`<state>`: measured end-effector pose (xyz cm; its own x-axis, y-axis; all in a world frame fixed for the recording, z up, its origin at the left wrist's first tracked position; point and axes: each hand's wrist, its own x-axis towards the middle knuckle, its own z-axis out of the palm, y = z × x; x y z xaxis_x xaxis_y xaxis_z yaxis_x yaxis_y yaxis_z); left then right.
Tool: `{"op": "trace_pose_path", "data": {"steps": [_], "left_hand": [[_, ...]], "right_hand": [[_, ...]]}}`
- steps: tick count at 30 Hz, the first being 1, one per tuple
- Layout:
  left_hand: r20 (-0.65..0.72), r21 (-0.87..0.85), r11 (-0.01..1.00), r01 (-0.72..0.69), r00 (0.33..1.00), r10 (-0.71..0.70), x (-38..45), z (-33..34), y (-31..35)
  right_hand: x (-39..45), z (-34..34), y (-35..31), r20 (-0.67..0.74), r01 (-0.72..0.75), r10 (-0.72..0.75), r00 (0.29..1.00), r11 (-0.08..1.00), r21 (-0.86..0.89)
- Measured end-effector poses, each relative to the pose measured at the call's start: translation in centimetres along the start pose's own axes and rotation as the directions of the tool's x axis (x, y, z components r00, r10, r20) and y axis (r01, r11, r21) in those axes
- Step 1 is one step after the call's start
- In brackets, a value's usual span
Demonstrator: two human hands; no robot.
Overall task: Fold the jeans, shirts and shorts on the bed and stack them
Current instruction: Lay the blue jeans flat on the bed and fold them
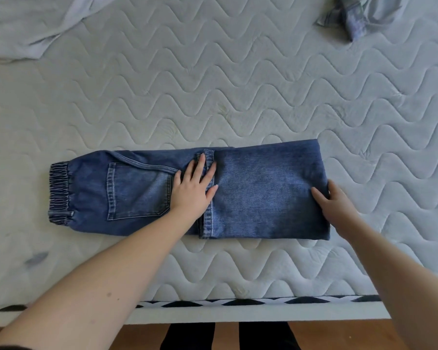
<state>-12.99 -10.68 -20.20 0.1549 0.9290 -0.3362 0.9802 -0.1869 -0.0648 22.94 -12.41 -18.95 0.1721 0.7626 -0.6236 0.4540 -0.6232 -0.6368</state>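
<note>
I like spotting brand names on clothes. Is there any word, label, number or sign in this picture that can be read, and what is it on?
None can be read.
Jeans: back pocket and elastic waistband show only stitching, no label or tag.
Mattress: only quilted wavy lines; its front edge has a black and white pattern, no letters.
Pale garment and crumpled checked garment: no print visible.

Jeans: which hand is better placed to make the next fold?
Probably right. The right hand grips the folded edge of the jeans, ready to carry it over. The left hand presses flat mid-garment, anchoring.
</note>
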Motion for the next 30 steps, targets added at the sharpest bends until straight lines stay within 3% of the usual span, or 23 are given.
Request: {"op": "trace_pose_path", "data": {"steps": [3, 6, 7, 9, 11, 12, 17, 23, 27, 30], "left_hand": [[-0.005, -0.013, 1.000, -0.007, 1.000, 0.007, -0.1, -0.7, 0.2], [-0.153, -0.313, 0.950, 0.014, 0.986, -0.065, 0.1, -1.7, 0.7], [-0.186, -0.479, 0.877, 0.049, 0.970, -0.156, 0.4, -2.1, 0.7], [-0.084, -0.777, 0.608, 0.165, 0.929, -0.359, 1.4, -3.0, 0.6], [0.072, -0.882, 0.388, 0.269, 0.889, -0.453, 2.4, -4.0, 0.3], [0.092, -0.893, 0.352, 0.281, 0.880, -0.467, 2.7, -4.4, 0.0], [-0.028, -0.889, 0.432, 0.150, 0.926, -0.377, 3.3, -5.3, -1.2], [-0.090, -0.836, 0.537, 0.108, 0.940, -0.329, 3.6, -5.1, -1.7], [-0.168, -0.523, 0.845, 0.111, 0.959, -0.229, 2.6, -4.4, -1.6], [-0.284, -0.418, 0.907, 0.048, 0.942, -0.180, 0.8, -3.4, -1.1]], "right_hand": [[0.1, -0.2, 0.4, 0.014, 0.010, -0.009, 1.000, 0.999, -0.038], [0.0, -0.2, 0.8, -0.016, 0.009, -0.009, 1.000, 0.999, -0.036], [0.0, -0.1, 0.9, -0.026, 0.011, -0.012, 1.000, 0.999, -0.039], [-0.1, 0.0, 0.9, -0.041, 0.013, -0.015, 0.999, 0.998, -0.054], [-0.2, 0.3, 0.9, -0.054, 0.005, -0.008, 0.999, 0.998, -0.063], [-0.3, 0.5, 0.9, -0.069, 0.001, -0.005, 0.998, 0.998, -0.064], [-0.7, 1.2, 0.5, -0.134, -0.022, 0.013, 0.991, 0.997, -0.069], [-0.7, 1.3, 0.2, -0.125, -0.048, 0.042, 0.991, 0.998, -0.042], [-1.1, 1.1, -0.1, -0.095, -0.036, 0.036, 0.995, 0.999, 0.006], [-2.2, 0.6, -0.9, -0.127, 0.025, -0.022, 0.992, 0.999, 0.021]]}}
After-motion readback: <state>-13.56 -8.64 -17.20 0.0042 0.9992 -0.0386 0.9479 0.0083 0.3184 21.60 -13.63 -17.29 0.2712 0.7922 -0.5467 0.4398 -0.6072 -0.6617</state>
